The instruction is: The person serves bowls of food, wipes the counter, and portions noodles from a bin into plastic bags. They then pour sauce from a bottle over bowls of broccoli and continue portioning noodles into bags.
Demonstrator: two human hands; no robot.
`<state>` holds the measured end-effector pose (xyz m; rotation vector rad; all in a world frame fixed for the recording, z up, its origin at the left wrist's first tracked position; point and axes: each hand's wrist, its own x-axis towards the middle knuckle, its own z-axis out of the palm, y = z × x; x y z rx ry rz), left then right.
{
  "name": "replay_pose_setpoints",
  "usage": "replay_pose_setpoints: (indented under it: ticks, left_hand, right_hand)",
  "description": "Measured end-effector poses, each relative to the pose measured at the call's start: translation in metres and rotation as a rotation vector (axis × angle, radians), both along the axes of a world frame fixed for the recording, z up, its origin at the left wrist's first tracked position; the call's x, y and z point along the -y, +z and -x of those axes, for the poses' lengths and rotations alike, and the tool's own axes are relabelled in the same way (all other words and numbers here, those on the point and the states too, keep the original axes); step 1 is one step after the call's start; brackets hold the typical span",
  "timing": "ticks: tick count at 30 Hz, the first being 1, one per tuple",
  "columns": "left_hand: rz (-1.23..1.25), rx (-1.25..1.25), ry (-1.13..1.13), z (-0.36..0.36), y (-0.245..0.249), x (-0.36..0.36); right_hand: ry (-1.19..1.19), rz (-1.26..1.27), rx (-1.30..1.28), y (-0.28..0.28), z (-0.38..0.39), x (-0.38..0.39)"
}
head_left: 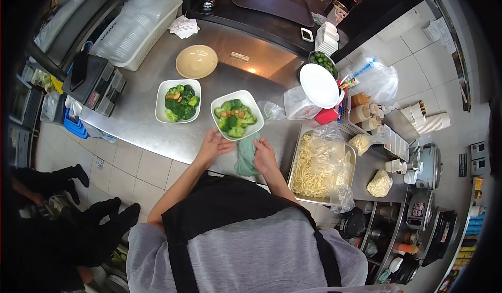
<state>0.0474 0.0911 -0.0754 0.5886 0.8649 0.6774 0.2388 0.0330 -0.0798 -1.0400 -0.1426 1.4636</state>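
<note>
In front of me a square white bowl (215,103) holds broccoli with orange-brown pieces on top. My left hand (213,147) is at its lower left edge, fingers stretched out, with nothing held. At the bowl's lower right corner my right hand (265,154) grips a green cloth (247,157) that hangs down over the counter. A second square white bowl (161,103) of broccoli stands to the left. Behind the two sits a round beige bowl (196,62) with nothing in it.
A tray of noodles (309,176) with plastic over it lies to my right, near a scale with a white plate (319,86). Sauce bottles (359,113) stand beyond. A white basket of plastic containers (137,39) is back left. Two people's legs (78,188) show at lower left.
</note>
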Motion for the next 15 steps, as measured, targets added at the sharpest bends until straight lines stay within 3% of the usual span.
replay_pose_setpoints:
  ticks: [2, 5, 9, 12, 15]
  left_hand:
    - [-0.014, -0.001, -0.189, 0.006, -0.015, 0.0]
    - [-0.014, -0.161, -0.096, 0.006, 0.014, -0.006]
    - [-0.188, -0.104, -0.017, -0.005, -0.01, -0.035]
    - [-0.256, -0.113, -0.088, -0.006, -0.017, -0.042]
    - [-0.121, -0.077, -0.147, -0.002, -0.007, -0.036]
  right_hand:
    - [0.023, -0.029, 0.065, -0.011, -0.018, 0.002]
    - [-0.059, -0.055, 0.143, -0.01, -0.033, -0.004]
    - [-0.115, -0.057, 0.234, -0.01, -0.027, -0.012]
    - [0.036, 0.04, 0.124, 0.001, -0.029, 0.0]
    - [-0.044, -0.076, 0.169, 0.001, -0.043, 0.008]
